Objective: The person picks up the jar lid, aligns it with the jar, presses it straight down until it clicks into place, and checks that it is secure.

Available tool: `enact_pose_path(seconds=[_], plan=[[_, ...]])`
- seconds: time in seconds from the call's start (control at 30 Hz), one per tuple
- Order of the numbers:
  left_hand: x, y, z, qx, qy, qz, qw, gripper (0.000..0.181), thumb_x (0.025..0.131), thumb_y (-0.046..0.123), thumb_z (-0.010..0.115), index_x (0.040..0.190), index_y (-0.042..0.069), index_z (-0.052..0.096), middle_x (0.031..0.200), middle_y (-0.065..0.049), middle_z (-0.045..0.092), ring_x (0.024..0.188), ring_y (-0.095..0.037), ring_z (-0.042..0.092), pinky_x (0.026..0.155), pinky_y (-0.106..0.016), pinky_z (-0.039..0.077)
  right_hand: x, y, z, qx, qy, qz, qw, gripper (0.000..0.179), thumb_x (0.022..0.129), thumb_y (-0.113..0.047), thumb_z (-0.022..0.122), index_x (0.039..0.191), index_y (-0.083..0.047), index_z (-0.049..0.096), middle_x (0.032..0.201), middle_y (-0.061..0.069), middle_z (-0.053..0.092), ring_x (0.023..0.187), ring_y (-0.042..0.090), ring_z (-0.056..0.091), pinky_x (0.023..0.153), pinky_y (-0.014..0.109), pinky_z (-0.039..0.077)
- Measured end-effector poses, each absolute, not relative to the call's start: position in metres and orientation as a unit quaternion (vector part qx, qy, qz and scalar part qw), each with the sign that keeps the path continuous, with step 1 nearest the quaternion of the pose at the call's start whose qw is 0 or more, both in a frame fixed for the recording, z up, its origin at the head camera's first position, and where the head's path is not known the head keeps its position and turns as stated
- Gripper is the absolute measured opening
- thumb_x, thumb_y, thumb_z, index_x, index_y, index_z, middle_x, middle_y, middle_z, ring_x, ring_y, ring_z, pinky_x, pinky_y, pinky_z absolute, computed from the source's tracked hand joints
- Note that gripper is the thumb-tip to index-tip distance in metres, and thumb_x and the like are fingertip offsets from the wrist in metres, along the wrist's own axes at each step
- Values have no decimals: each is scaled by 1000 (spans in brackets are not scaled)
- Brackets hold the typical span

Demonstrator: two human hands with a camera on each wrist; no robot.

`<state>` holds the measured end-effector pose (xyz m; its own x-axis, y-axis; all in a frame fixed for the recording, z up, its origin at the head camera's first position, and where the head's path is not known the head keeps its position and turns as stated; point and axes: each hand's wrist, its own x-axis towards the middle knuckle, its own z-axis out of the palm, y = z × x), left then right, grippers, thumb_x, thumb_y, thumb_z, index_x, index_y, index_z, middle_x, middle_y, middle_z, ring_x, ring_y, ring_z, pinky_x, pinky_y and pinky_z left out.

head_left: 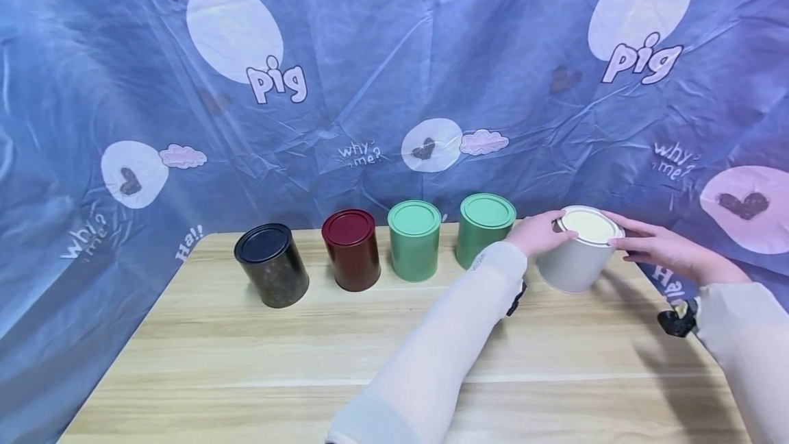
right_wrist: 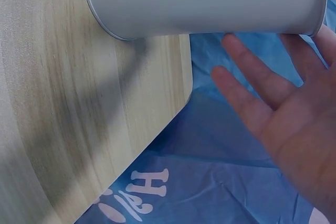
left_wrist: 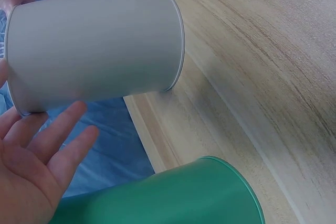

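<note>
A light grey paint can [head_left: 572,264] with a pale cream lid [head_left: 590,226] stands at the right end of a row of cans. My left hand [head_left: 541,233] is at the near-left side of its top, thumb over the lid's edge. On the opposite side, my right hand [head_left: 668,251] touches the rim with extended fingers. In the left wrist view, the left hand [left_wrist: 44,153] has its fingers loosely spread along the can's upper end. The right wrist view has the right hand [right_wrist: 294,95] with long, straight fingers beside the can wall [right_wrist: 210,3].
Left of the grey can stand two green cans [head_left: 414,245] [head_left: 477,238], a dark red can [head_left: 353,252] and a black can [head_left: 274,273]. All are near the back edge of the wooden table [head_left: 259,375]. A blue printed cloth [head_left: 370,53] hangs behind.
</note>
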<state>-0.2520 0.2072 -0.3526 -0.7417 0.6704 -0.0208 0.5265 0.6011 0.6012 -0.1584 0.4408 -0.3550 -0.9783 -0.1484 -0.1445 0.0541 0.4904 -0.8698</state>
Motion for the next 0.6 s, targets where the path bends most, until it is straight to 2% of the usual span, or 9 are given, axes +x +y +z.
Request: enact_pose_path(seconds=[0.3, 0.6], plan=[[-250, 205, -353, 339, 883, 302, 121, 57, 94, 51, 55, 146, 31, 43, 140, 17, 53, 128, 1, 49, 103, -12, 36, -159, 438, -353, -7, 867, -486, 107, 65, 101, -13, 47, 155, -32, 15, 111, -49, 37, 100, -23, 44, 82, 13, 47], [-249, 204, -351, 338, 884, 301, 119, 57, 93, 50, 55, 146, 31, 43, 140, 17, 53, 128, 1, 49, 103, -12, 36, -158, 440, -351, 4, 873, -470, 129, 67, 102, -20, 47, 156, -30, 8, 135, -31, 30, 101, -25, 41, 84, 12, 45]])
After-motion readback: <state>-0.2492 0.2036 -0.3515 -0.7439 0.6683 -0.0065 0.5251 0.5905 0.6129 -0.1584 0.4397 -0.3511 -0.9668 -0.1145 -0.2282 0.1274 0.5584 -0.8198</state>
